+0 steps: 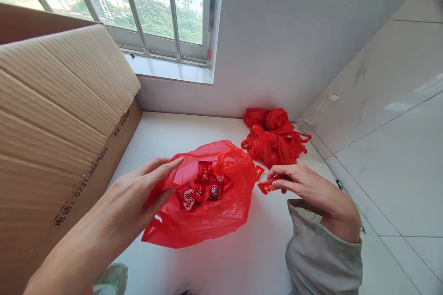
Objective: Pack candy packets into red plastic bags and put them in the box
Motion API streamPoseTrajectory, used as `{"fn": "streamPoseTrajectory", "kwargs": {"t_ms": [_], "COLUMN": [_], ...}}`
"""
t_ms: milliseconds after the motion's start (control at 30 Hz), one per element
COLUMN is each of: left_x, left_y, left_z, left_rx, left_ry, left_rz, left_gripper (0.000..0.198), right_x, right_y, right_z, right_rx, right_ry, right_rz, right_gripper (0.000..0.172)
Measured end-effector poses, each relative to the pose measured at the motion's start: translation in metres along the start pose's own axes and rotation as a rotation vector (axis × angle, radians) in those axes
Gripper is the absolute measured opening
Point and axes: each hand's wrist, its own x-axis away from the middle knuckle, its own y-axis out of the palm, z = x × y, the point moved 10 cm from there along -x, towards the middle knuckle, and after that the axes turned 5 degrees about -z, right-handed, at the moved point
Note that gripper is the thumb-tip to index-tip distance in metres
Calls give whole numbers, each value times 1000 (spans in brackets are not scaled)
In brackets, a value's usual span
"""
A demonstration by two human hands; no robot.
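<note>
A thin red plastic bag (221,219) lies spread with its mouth open on the white tabletop. Inside it rest several wrapped candies (204,173) in red and dark red wrappers. My left hand (148,184) is at the bag's left edge, thumb and index finger apart with red film between them; its other fingers are mostly hidden. To the right of the bag, my right hand (294,179) pinches a red wrapped candy (267,187) with gold lettering. Another red candy (259,173) lies between that hand and the bag.
Bunched red plastic bags (273,140) sit at the back right, beside a clear bottle (316,113) with a white cap. A large cardboard box (69,115) stands along the left. Behind are a wall and a barred window (155,9). A pale green object (112,279) shows at the bottom left.
</note>
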Motion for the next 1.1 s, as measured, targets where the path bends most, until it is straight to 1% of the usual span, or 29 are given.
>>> {"fn": "streamPoseTrajectory", "kwargs": {"t_ms": [67,100,167,233,300,333,400,433,500,533,600,667,733,833,900,967,1033,1100], "left_x": [1,2,3,5,8,10,14,16,20,21,21,19,18,16,16,16,16,15], "left_y": [1,1,2,6,10,12,15,17,19,19,21,25,27,25,23,20,19,18], "left_z": [4,5,8,10,13,14,12,9,3,2,0,1,-1,-5,-6,-7,-5,-2], "left_rx": [-21,-21,-1,25,32,30,23,22,27,28,18,1,-8,17,41,63,75,73], "left_ry": [30,33,16,-2,12,32,47,43,25,20,16,18,18,19,27,33,34,40], "left_rz": [-1,0,-15,-49,-69,-74,-66,-60,-49,-43,-55,-90,-110,-88,-71,-52,-44,-49], "left_gripper": [42,43,44,46,51,54,61,63,67,68,68,66,65,65,64,63,61,62], "right_x": [4,6,10,9,0,-7,-27,-37,-54,-61,-74,-84,-90,-96,-100,-103,-103,-98], "right_y": [2,6,17,30,44,53,74,87,113,122,131,133,137,145,145,141,132,118], "right_z": [-6,-13,-35,-65,-91,-101,-112,-115,-119,-117,-109,-98,-92,-88,-85,-84,-85,-87], "right_rx": [9,6,7,16,22,34,97,135,173,181,195,238,301,381,397,396,375,337], "right_ry": [-17,-46,-154,-308,-438,-475,-496,-503,-532,-535,-498,-446,-441,-460,-441,-416,-409,-424], "right_rz": [-26,-57,-128,-146,-102,-70,-30,-40,-106,-133,-128,-86,-75,-74,-44,-8,18,31], "right_gripper": [20,20,20,19,20,22,27,32,42,48,55,52,44,30,23,22,21,20]}}
